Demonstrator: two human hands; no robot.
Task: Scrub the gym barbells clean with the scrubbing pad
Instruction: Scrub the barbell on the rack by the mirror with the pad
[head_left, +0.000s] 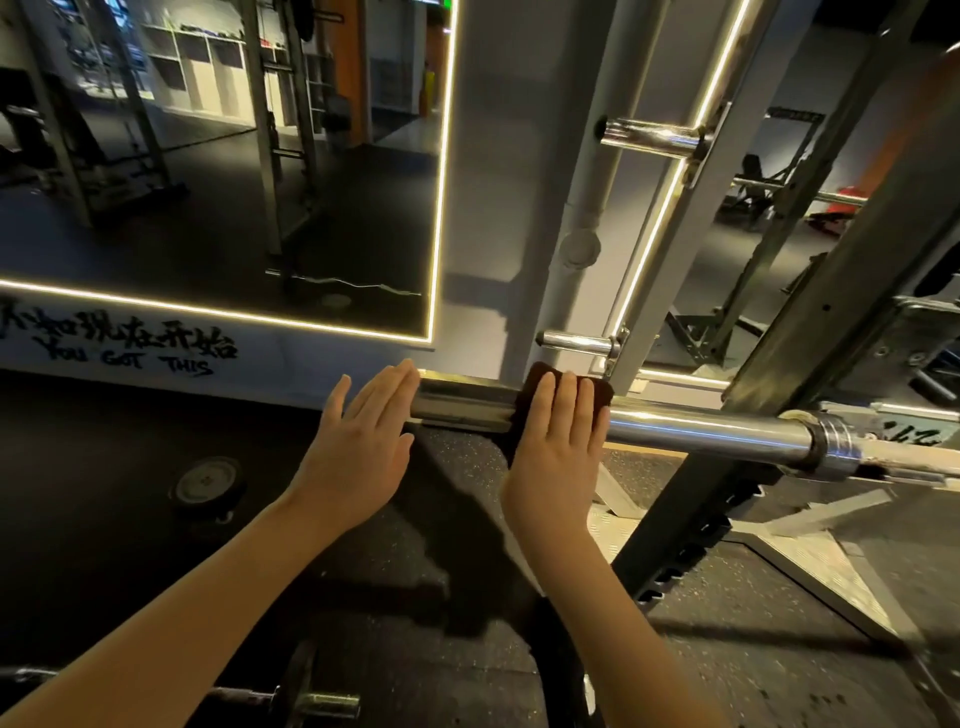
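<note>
Nearest, below both wrists, another weight bar (332, 705) lies on the speckled rubber floor (395, 597). Above it the left hand (363, 441) is flat, fingers straight and together, set at the free end of the barbell (701, 428) and grasping nothing. It probably braces the sleeve so it does not spin or slide under the scrubbing.

Just right of it, the right hand (558, 447) lays straight fingers over the dark scrubbing pad (531, 379), pressing it onto the chrome rather than clenching it. The pad drapes over the top of the bar, which puts more of it against the curved metal. Whether the thumb hooks underneath is hidden.

Right of that hand the sleeve runs to its collar (831, 447) by the rack upright (831, 322). Beyond the fingertips stand a chrome peg (576, 344) and a light-edged mirror (260, 182).
</note>
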